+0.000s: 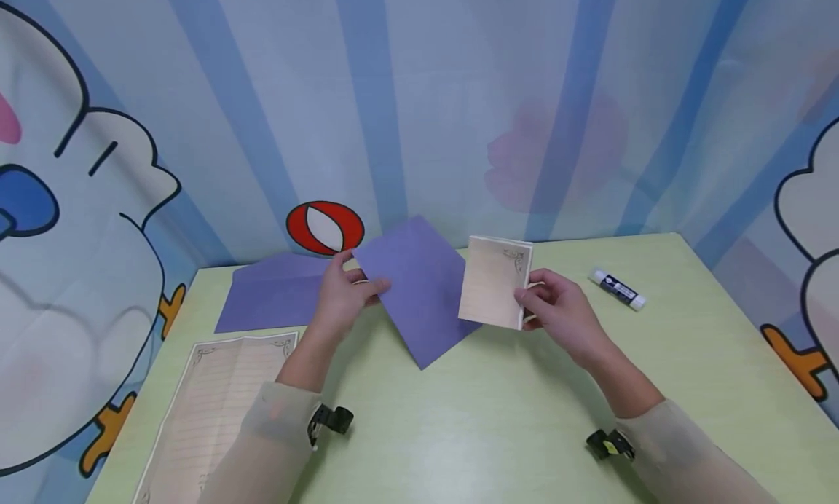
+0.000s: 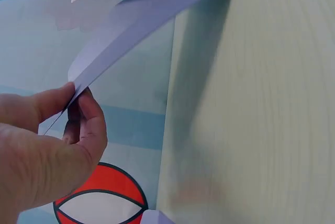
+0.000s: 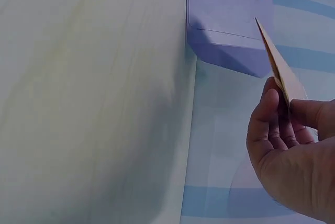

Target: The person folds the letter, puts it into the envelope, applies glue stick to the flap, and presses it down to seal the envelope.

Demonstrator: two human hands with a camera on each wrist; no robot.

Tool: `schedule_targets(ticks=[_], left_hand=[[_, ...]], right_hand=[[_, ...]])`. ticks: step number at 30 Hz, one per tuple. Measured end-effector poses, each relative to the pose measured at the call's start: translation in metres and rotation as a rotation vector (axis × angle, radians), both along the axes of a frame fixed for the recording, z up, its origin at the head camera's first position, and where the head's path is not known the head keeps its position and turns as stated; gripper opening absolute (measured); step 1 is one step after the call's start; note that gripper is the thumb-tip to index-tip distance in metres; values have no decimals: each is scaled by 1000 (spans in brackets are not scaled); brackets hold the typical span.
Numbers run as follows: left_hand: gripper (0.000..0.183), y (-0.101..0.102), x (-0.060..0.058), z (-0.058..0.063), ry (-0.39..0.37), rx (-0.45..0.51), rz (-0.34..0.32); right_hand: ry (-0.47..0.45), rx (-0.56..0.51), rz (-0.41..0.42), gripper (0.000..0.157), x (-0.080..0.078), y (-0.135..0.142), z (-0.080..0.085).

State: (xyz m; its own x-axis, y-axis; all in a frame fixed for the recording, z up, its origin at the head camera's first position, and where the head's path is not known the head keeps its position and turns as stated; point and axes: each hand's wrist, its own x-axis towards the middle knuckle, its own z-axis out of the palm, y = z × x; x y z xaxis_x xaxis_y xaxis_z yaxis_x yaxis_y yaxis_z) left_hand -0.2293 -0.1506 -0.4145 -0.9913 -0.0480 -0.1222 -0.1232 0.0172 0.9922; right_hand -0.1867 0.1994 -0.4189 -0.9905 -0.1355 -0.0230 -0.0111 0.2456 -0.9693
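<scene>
L hand (image 1: 346, 289): pinches purple env. (image 1: 419, 293), up nr back edge of tabletop (image 1: 459, 446)
R hand (image 1: 560, 311): pinches folded paper (image 1: 493, 282) nr purple env.
Glue stick (image 1: 617, 289): nr back R corner
2nd env. (image 1: 275, 293): nr back L corner
Lined sheet (image 1: 226, 395): by L edge

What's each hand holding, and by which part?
In the head view, the left hand pinches the raised purple envelope by its left edge; the right hand pinches the folded beige paper by its right edge.
</scene>
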Motion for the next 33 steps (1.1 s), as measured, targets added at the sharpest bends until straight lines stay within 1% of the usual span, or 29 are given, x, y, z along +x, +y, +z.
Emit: schedule_targets(ticks=[2, 4, 5, 7, 9, 12, 20, 25, 27, 29, 30, 33], left_hand=[[52, 1, 1, -1, -16, 96, 9], [27, 2, 2, -2, -27, 157, 8], [19, 2, 3, -3, -32, 171, 5], [13, 2, 5, -3, -33, 174, -9], [16, 2, 8, -3, -32, 174, -24], [27, 3, 10, -4, -34, 168, -37], [29, 6, 14, -5, -33, 197, -48], [30, 11, 15, -5, -38, 211, -43], [30, 13, 15, -6, -35, 210, -36], [29, 14, 15, -7, -38, 204, -25], [29, 15, 15, -7, -41, 204, -20], [28, 18, 16, -6, -34, 213, -12]], right_hand=[[39, 18, -2, 27, -3, -3, 0], [100, 56, -20, 23, -6, -6, 0], [135, 86, -33, 22, -7, -8, 0], [207, 150, -63, 18, -9, -12, 0], [264, 212, -83, 16, -10, -16, 0], [291, 272, -76, 15, -10, -20, 1], [212, 303, -5, 13, -11, -25, 2], [184, 331, 61, 9, -9, -29, 4], [170, 360, 77, 9, -8, -32, 6], [170, 416, 66, 10, -6, -35, 8], [187, 448, 54, 11, -5, -36, 9], [298, 557, 4, 10, -1, -41, 12]])
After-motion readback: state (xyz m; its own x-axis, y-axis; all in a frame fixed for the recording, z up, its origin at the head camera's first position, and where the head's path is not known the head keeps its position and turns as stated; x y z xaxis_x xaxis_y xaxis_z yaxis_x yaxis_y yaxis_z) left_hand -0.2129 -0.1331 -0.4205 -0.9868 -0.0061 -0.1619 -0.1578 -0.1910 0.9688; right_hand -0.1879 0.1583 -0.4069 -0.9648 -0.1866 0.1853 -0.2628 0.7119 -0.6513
